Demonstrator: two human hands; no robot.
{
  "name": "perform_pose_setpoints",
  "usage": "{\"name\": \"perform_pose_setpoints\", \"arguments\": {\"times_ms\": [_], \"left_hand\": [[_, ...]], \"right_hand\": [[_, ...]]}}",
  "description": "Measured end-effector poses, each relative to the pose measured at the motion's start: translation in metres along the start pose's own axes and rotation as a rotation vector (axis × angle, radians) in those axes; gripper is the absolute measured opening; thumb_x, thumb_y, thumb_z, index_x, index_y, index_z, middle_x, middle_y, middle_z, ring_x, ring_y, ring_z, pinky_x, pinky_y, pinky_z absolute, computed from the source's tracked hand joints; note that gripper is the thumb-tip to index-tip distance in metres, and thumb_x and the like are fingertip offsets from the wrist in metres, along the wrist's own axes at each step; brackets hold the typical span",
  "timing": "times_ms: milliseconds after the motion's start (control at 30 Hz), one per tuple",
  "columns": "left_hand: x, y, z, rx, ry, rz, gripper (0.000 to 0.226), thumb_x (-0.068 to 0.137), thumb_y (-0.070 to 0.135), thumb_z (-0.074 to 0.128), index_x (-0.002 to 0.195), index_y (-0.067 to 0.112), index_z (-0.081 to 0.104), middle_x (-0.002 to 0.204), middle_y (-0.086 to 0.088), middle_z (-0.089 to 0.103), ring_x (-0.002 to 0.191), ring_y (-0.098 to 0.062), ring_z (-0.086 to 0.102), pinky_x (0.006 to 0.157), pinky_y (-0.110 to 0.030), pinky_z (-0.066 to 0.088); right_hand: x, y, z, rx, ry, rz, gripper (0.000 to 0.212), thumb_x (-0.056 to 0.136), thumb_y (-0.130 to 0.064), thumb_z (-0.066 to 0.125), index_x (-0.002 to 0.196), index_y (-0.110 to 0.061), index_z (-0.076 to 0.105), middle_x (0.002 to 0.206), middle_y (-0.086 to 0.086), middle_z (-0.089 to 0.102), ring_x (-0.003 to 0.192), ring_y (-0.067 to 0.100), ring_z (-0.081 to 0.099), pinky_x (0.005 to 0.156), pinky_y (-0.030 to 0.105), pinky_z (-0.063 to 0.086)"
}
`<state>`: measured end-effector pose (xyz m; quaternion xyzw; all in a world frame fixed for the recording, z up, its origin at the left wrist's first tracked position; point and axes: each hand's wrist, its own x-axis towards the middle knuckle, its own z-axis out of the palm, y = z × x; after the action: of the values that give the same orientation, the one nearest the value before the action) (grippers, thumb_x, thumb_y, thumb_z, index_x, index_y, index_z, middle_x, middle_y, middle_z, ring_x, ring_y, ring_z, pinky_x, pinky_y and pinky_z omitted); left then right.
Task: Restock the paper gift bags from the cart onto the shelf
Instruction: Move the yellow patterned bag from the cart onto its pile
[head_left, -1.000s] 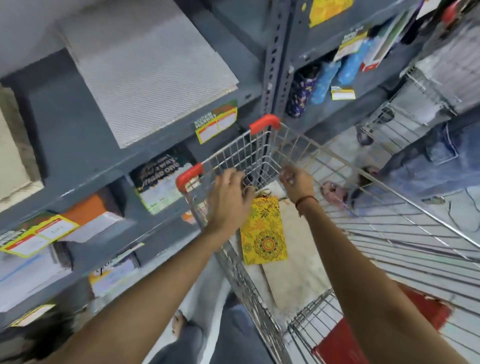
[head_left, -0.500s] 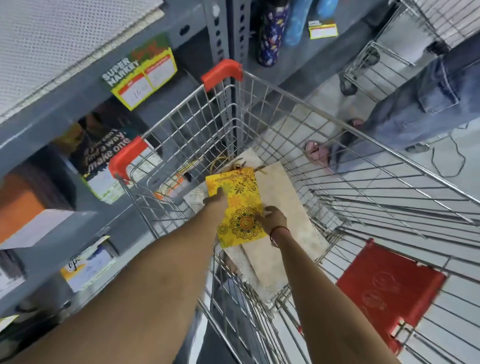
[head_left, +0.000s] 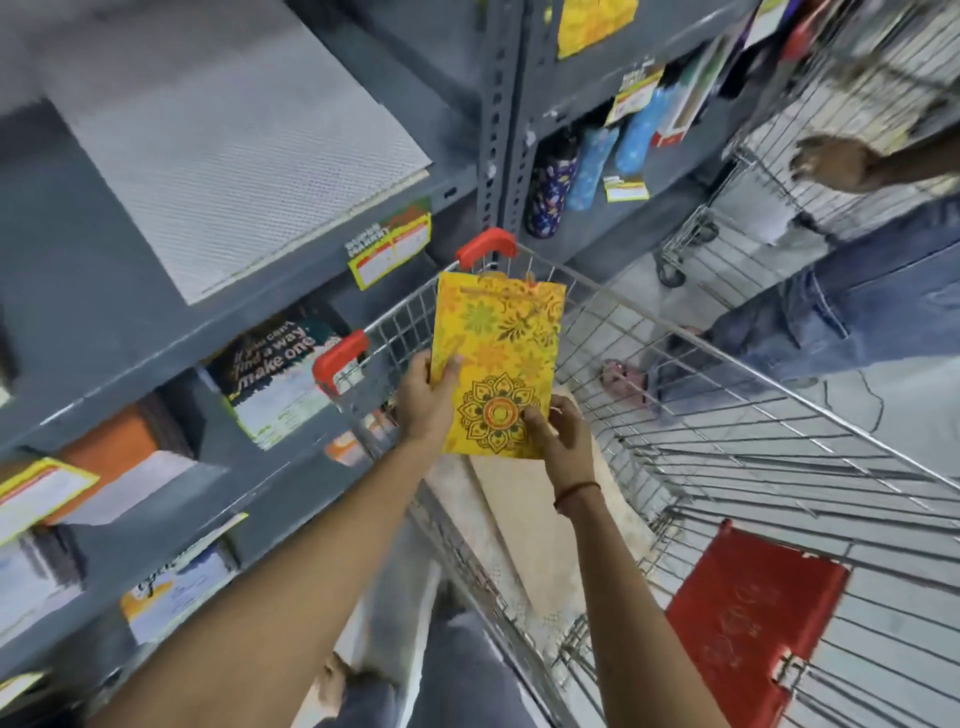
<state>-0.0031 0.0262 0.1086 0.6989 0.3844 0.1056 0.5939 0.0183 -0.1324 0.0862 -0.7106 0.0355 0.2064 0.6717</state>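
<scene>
Fingers of both hands clamp the yellow gift bag (head_left: 496, 364) (lifted upright now); cart (head_left: 727, 415) below.

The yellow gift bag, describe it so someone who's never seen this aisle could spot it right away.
Find the wire cart with red corner caps, parked against the grey shelf. Above its near end, the left hand and right hand hold up a flat yellow bag. Its orange flowers and mandala set it apart from the plain beige bags lying in the cart below.
</scene>
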Motion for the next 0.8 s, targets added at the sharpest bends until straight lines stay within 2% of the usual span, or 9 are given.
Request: {"name": "perform_pose_setpoints", "arguments": {"times_ms": [67,167,267,367,433,533,633,700,800], "left_hand": [[-0.004,0.022,-0.016,-0.073,0.001,0.079,0.013,0.092,0.031,0.057,0.096,0.018,0.057,0.089,-0.006,0.062,0.083,-0.025,0.059,0.071,-0.039,0.046],[-0.012,0.064,-0.059,-0.180,0.092,0.212,0.017,0.090,0.023,0.059,0.099,0.009,0.061,0.087,-0.008,0.063,0.080,-0.020,0.057,0.069,-0.032,0.044],[-0.017,0.095,-0.119,-0.208,0.170,0.312,0.024,0.091,0.021,0.059,0.105,0.002,0.061,0.089,-0.011,0.066,0.079,-0.022,0.060,0.072,-0.033,0.047],[-0.022,0.109,-0.198,-0.203,0.256,0.384,0.023,0.091,0.021,0.059,0.106,0.004,0.062,0.086,-0.003,0.065,0.071,-0.002,0.057,0.068,-0.024,0.045],[-0.027,0.102,-0.255,-0.150,0.312,0.408,0.024,0.090,0.025,0.060,0.105,0.006,0.063,0.086,0.001,0.065,0.069,0.010,0.056,0.067,-0.018,0.044],[-0.037,0.081,-0.334,-0.089,0.382,0.400,0.029,0.087,0.031,0.062,0.103,0.007,0.064,0.084,0.002,0.064,0.063,0.017,0.054,0.061,-0.011,0.042],[-0.055,0.058,-0.414,-0.102,0.493,0.368,0.029,0.088,0.025,0.063,0.106,0.004,0.063,0.091,-0.004,0.066,0.063,0.017,0.056,0.063,-0.009,0.044],[-0.069,0.041,-0.466,-0.105,0.582,0.336,0.024,0.090,0.021,0.061,0.107,0.005,0.063,0.097,-0.008,0.068,0.072,0.011,0.060,0.074,-0.021,0.049],[-0.089,0.017,-0.529,-0.083,0.716,0.289,0.037,0.089,0.028,0.060,0.116,0.003,0.061,0.108,-0.013,0.069,0.091,-0.016,0.062,0.084,-0.037,0.050]], "right_hand": [[-0.007,-0.026,0.012,0.017,0.018,-0.074,0.021,0.088,-0.005,0.058,0.083,-0.026,0.060,0.087,-0.005,0.067,0.080,0.006,0.063,0.066,0.022,0.054],[-0.026,-0.072,0.046,0.042,0.011,-0.190,0.023,0.089,0.000,0.055,0.085,-0.022,0.061,0.074,-0.018,0.071,0.072,-0.006,0.062,0.062,0.012,0.051],[-0.046,-0.113,0.096,0.090,-0.069,-0.319,0.018,0.088,0.009,0.050,0.086,-0.009,0.054,0.062,-0.027,0.066,0.061,-0.012,0.057,0.057,0.004,0.045],[-0.070,-0.138,0.163,0.157,-0.142,-0.406,0.021,0.088,0.009,0.050,0.086,-0.012,0.055,0.064,-0.024,0.068,0.063,-0.011,0.059,0.061,0.005,0.046],[-0.085,-0.147,0.212,0.184,-0.221,-0.433,0.016,0.089,0.008,0.050,0.093,-0.006,0.054,0.059,-0.024,0.065,0.059,-0.011,0.056,0.059,0.006,0.045],[-0.110,-0.157,0.280,0.187,-0.336,-0.440,0.020,0.089,0.005,0.051,0.091,-0.014,0.056,0.073,-0.020,0.072,0.073,-0.005,0.064,0.067,0.014,0.052],[-0.144,-0.158,0.351,0.096,-0.446,-0.456,0.024,0.088,0.002,0.055,0.084,-0.022,0.056,0.082,-0.011,0.073,0.073,-0.012,0.062,0.068,0.007,0.049],[-0.172,-0.155,0.397,0.009,-0.535,-0.481,0.021,0.087,-0.003,0.060,0.089,-0.024,0.058,0.094,0.006,0.069,0.071,-0.017,0.060,0.070,0.007,0.047],[-0.208,-0.145,0.455,-0.020,-0.724,-0.462,0.030,0.083,0.006,0.061,0.110,-0.003,0.055,0.103,0.008,0.061,0.067,-0.019,0.061,0.065,0.004,0.048]]}}
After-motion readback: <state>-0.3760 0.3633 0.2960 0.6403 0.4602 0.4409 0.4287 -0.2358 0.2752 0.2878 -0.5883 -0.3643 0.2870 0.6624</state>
